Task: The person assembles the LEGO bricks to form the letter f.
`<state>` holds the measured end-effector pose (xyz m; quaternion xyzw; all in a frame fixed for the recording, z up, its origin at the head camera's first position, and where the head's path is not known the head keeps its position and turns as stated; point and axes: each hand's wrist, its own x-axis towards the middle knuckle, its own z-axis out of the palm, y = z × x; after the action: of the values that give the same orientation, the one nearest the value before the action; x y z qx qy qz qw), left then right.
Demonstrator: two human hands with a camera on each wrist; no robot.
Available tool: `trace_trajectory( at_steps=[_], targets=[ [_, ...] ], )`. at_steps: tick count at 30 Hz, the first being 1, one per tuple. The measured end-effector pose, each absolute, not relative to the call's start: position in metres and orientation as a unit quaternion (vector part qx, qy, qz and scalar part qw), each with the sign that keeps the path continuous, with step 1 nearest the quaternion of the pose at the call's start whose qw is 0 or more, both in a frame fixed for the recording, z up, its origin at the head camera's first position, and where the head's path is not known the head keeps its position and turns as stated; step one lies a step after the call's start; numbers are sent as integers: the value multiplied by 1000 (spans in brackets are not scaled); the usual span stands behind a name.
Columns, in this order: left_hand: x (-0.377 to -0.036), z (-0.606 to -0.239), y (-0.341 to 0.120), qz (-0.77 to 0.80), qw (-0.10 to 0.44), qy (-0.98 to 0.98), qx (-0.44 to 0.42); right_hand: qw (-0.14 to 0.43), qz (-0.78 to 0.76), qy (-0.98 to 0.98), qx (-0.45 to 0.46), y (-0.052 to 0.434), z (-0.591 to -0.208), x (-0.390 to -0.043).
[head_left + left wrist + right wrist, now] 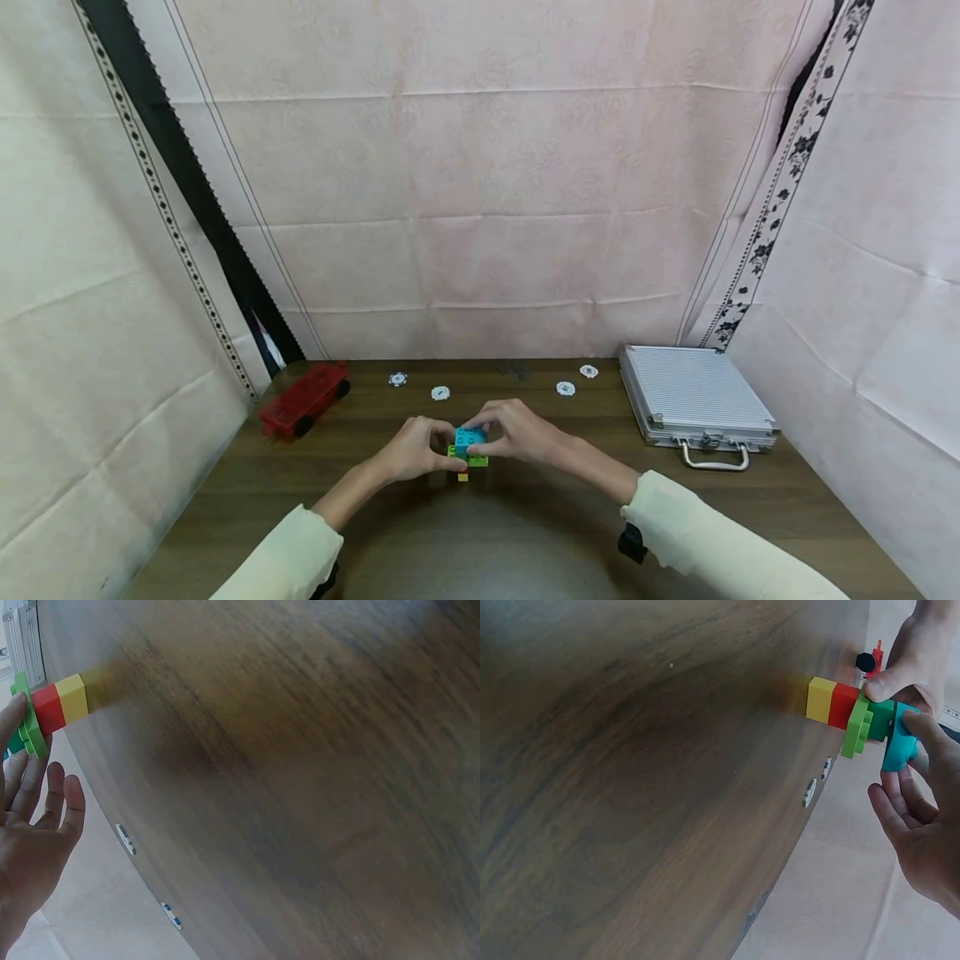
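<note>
A small brick stack stands on the wooden table between both hands. From the table up it is yellow, red, a light green plate, dark green and a cyan brick on top. My left hand holds the stack from the left, its thumb pressing on the green layers and a fingertip touching the green plate. My right hand grips the cyan brick from the right, one finger lying over it.
A red toy chassis with black wheels lies at the back left. Several white chips lie along the table's far edge. A closed silver case with a handle sits at the back right. Pink cloth walls close in three sides.
</note>
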<state>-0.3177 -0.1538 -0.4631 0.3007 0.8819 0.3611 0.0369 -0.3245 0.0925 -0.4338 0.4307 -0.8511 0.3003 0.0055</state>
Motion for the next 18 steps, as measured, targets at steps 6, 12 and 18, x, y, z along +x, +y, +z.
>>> trace_trajectory(
  at_steps=[6, 12, 18],
  targets=[
    [-318, -463, -153, 360, 34, 882, 303, 8, 308, -849, 429, 93, -436, -323],
    [-319, -463, -153, 361, 37, 882, 301, 8, 299, -851, 432, 95, -434, -322],
    [-319, -463, -154, 359, 39, 882, 301, 12, 275, -854, 440, 93, -430, -323]
  ],
)
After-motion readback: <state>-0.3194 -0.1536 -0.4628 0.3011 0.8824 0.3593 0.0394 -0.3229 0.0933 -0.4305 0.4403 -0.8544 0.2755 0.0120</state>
